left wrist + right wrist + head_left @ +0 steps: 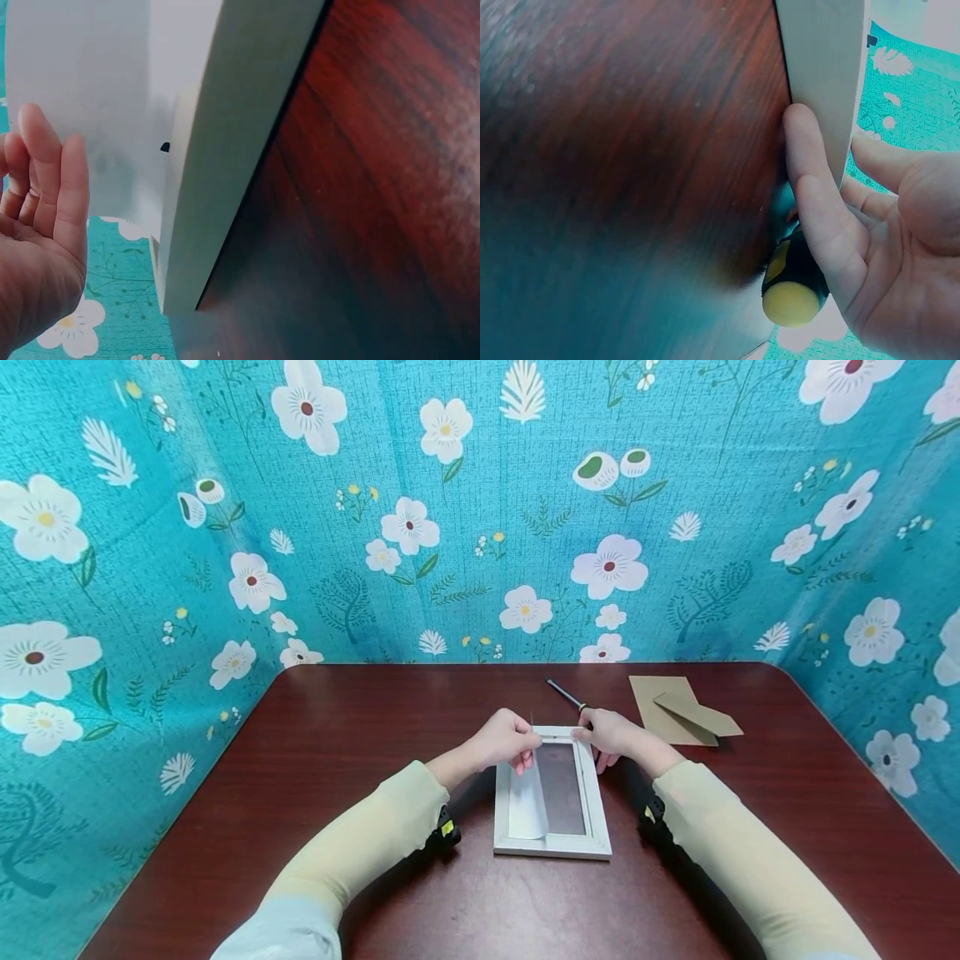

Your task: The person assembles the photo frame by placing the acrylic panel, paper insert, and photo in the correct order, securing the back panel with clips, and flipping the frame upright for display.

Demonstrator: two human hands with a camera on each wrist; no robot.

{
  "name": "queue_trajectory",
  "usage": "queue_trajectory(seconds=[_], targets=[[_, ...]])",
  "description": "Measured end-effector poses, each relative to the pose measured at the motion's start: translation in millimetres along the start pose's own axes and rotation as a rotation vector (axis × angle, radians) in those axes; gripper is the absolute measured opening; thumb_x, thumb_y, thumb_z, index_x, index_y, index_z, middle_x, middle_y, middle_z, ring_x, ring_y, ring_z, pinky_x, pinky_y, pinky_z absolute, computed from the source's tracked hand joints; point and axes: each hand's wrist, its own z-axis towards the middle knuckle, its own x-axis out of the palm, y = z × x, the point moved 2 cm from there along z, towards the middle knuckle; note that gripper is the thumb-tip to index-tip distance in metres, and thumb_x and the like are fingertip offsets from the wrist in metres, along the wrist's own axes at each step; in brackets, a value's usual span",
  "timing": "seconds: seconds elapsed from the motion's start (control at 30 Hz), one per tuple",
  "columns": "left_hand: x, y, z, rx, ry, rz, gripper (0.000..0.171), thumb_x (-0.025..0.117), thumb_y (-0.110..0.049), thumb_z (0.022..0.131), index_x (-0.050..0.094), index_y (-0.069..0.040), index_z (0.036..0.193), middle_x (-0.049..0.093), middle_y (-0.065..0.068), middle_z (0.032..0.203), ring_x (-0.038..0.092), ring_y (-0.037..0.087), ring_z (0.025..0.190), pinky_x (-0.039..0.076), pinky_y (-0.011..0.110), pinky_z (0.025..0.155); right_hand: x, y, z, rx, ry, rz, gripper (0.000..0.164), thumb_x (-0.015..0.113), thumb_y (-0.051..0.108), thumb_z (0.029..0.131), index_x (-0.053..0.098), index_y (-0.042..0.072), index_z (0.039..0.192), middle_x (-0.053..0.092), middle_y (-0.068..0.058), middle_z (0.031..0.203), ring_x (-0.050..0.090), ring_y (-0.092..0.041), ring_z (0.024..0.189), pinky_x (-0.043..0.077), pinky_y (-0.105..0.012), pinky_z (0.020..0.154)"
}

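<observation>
A white picture frame (597, 810) lies on the table in the head view, with a clear pane showing in its right half. My left hand (506, 739) pinches the top of a white sheet of paper (528, 806), which curls up from the frame's left half. In the left wrist view the sheet (82, 67) stands above the frame's side, behind the fingers. My right hand (611, 735) grips the frame's far right corner, thumb on top and fingers along the outer side (825, 67). Close behind those fingers is a screwdriver with a black and yellow handle (791, 300).
The screwdriver's shaft (564, 693) points to the back left, beyond the frame. A brown backing board (660, 693) with a folded-out stand (701, 714) lies at the back right of the dark red table (360, 735). A flowered blue curtain (480, 527) encloses the table's back and sides.
</observation>
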Motion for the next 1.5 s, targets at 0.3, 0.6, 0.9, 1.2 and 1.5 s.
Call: queue_trajectory(seconds=[0.3,0.6,0.9,1.2,1.5], targets=[[7.6,8.7,3.5,-0.075,0.058,0.063,0.039,0.060,-0.015,0.097,0.059,-0.002,0.060,0.058,0.006,0.054,0.056,0.012,0.042,0.048,0.022,0.045,0.5,-1.3,1.5,0.009,0.008,0.005,0.022,0.054,0.021,0.101,0.050,0.000,0.108,0.058,-0.014,0.079,0.066,-0.022,0.053,0.055,-0.033,0.051],[18.9,14.9,10.4,-0.071,0.076,0.070,0.040,0.059,-0.015,0.098,0.060,-0.002,0.061,0.058,0.006,0.053,0.056,0.012,0.043,0.051,0.025,0.045,1.3,-5.6,3.7,0.012,0.009,0.010,0.023,0.054,0.021,0.101,0.050,0.000,0.110,0.058,-0.013,0.077,0.066,-0.021,0.053,0.055,-0.032,0.051],[28.2,18.6,15.6,-0.062,0.078,0.105,0.044,0.058,-0.016,0.098,0.058,-0.002,0.057,0.060,0.006,0.053,0.057,0.012,0.042,0.051,0.025,0.044,2.3,-5.9,1.5,-0.006,0.036,0.063,0.023,0.047,0.021,0.104,0.048,0.000,0.114,0.058,-0.013,0.074,0.066,-0.022,0.055,0.056,-0.033,0.054],[34.9,22.2,19.3,-0.079,0.091,0.134,0.044,0.058,-0.019,0.099,0.056,-0.004,0.057,0.061,0.005,0.054,0.056,0.011,0.041,0.050,0.024,0.043,2.9,-4.5,1.7,0.010,0.023,0.057,0.016,0.045,0.014,0.104,0.048,0.001,0.113,0.058,-0.013,0.071,0.065,-0.020,0.053,0.055,-0.031,0.053],[39.0,15.8,23.3,-0.084,0.113,0.263,0.044,0.057,-0.020,0.099,0.058,-0.004,0.058,0.062,0.004,0.055,0.057,0.011,0.042,0.050,0.025,0.043,3.4,-6.4,1.9,-0.011,0.018,0.077,0.015,0.047,0.015,0.104,0.049,0.001,0.110,0.058,-0.012,0.069,0.065,-0.020,0.051,0.055,-0.031,0.052]])
